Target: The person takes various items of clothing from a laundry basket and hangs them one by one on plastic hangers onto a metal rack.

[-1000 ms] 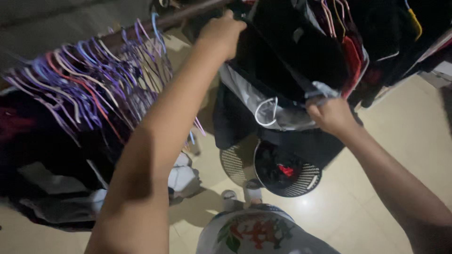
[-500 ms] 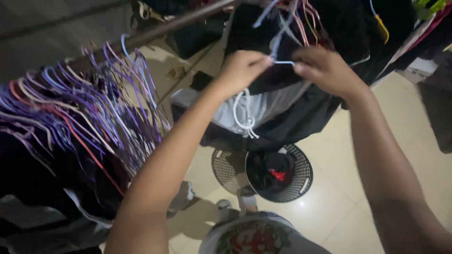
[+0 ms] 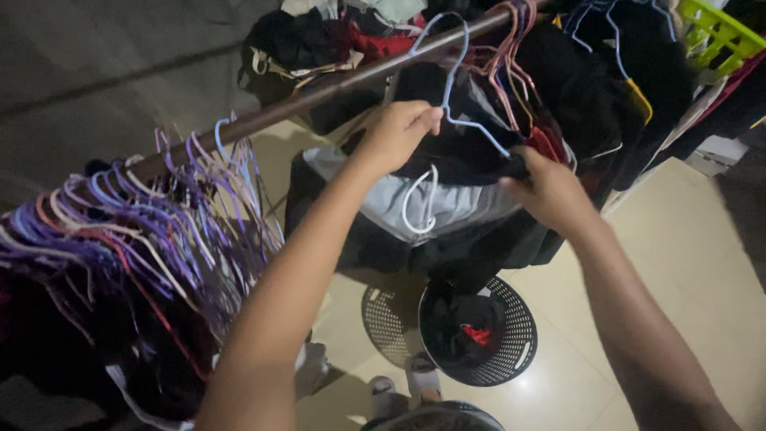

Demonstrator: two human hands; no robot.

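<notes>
My left hand (image 3: 392, 134) pinches the lower wire of a pale blue hanger (image 3: 453, 73) whose hook sits on a brown rail (image 3: 319, 92). My right hand (image 3: 545, 190) grips the dark garment (image 3: 459, 152) draped on that hanger, at its right shoulder. Below the dark cloth hangs a grey piece (image 3: 447, 203) with a white drawstring loop (image 3: 420, 209).
Many purple, blue and red empty hangers (image 3: 152, 223) crowd the rail at left. More dark clothes (image 3: 606, 72) hang at right. A round black perforated basket (image 3: 479, 327) with dark and red laundry stands on the tiled floor (image 3: 686, 263), a second basket beside it. A yellow-green crate (image 3: 718, 28) sits top right.
The view has tilted up along the rail. My right hand dropped from the hanger wire to the garment's right side; my left hand stays on the hanger.
</notes>
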